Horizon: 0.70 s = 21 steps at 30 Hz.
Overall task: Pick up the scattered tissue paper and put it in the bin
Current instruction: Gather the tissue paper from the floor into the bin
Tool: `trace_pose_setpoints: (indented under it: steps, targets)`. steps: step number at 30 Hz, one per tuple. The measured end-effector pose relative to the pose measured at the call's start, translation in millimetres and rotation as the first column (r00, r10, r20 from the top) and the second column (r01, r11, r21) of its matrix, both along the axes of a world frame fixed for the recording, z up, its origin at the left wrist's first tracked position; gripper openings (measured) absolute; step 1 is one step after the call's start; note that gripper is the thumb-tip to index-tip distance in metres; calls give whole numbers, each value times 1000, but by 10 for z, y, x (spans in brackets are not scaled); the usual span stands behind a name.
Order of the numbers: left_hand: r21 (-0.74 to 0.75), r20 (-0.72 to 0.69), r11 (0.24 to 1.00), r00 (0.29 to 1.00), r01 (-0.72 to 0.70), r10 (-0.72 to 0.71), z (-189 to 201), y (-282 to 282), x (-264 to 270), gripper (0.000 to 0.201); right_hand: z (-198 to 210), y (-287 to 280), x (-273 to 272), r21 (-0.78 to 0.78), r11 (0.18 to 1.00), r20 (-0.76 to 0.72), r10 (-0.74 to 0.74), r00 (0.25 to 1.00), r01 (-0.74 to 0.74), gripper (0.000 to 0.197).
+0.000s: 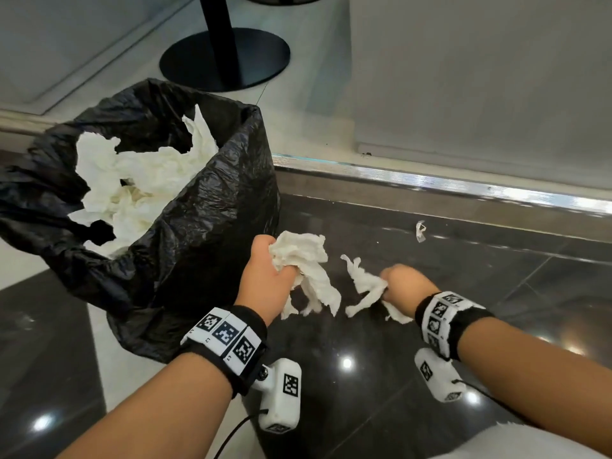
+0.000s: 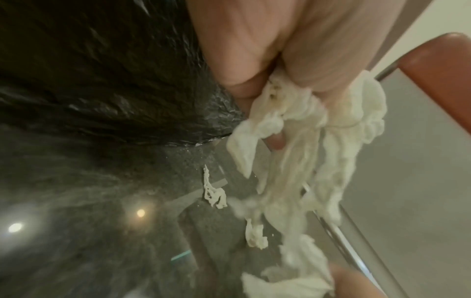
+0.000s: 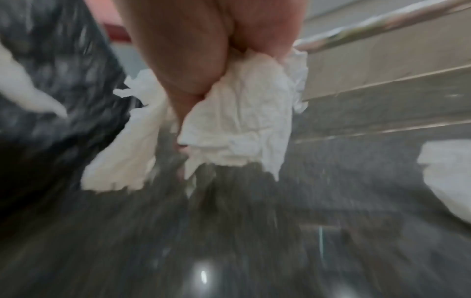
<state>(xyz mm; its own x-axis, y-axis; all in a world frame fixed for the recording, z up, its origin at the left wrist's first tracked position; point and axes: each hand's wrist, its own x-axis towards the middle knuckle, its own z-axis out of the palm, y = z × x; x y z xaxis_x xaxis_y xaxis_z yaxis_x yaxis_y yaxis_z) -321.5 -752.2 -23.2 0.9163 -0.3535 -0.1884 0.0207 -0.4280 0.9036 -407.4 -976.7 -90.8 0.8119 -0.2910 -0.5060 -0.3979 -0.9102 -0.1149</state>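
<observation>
Your bin (image 1: 205, 226), lined with a black bag (image 1: 49, 200) folded out over its rim, stood on the floor to your left and already held a heap of crumpled white tissue (image 1: 139, 180), piled close to the top. Just right of the bin, your left hand (image 1: 265, 276) was curled around a wad of tissue (image 1: 301, 256), with torn strips hanging down from your fist. Your right hand (image 1: 405, 284) was closed on a smaller twisted piece (image 1: 366, 284), its loose ends trailing beside your wrist; whether those ends touched the floor could not be told. One small scrap (image 1: 420, 230) lay apart on the floor (image 1: 364, 409), farther out near a metal strip (image 1: 463, 187). The floor under your hands was dark, polished stone with ceiling lights reflected in it. Beyond the metal strip the flooring turned pale grey, and a black round base (image 1: 225, 59) with an upright pole stood there behind the bin.
</observation>
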Motion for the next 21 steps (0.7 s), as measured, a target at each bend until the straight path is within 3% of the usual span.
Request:
trace_pose_setpoints:
  steps: [3, 5, 7, 10, 12, 14, 16, 20, 21]
  targets:
    - [-34, -5, 999, 999, 33, -33, -14, -47, 22, 56, 309, -285, -9, -10, 984, 86, -176, 981, 178, 9]
    - [33, 22, 996, 997, 77, -78, -33, -91, 23, 59, 434, -520, -114, -79, 985, 89, -146, 985, 153, 21]
    - [110, 39, 988, 993, 111, -116, -82, -147, 36, 49, 481, -732, -255, -151, 981, 91, -107, 990, 120, 32]
    - [222, 73, 963, 983, 151, -171, -214, -239, 69, 19, 510, -931, -466, -31, 925, 274, -355, 894, 378, 23]
    - [247, 62, 957, 983, 151, -171, -281, -282, 62, 10, 477, -989, -607, 46, 891, 342, -440, 830, 452, 20]
    - [229, 41, 966, 990, 124, -137, -315, -308, 32, 8, 357, -978, -744, -38, 929, 250, -348, 903, 368, 23]
    - [218, 27, 969, 992, 117, -126, -295, -323, -15, 8, 201, -879, -853, -96, 973, 41, -205, 978, 208, 23]
    - [242, 19, 960, 988, 142, -151, -305, -394, -55, 13, -223, -626, -1153, 18, 987, -248, -150, 957, 159, 61]
    - [266, 29, 947, 981, 180, -194, -337, -419, -56, 12, -269, -559, -1223, -14, 989, -262, -148, 954, 149, 57]
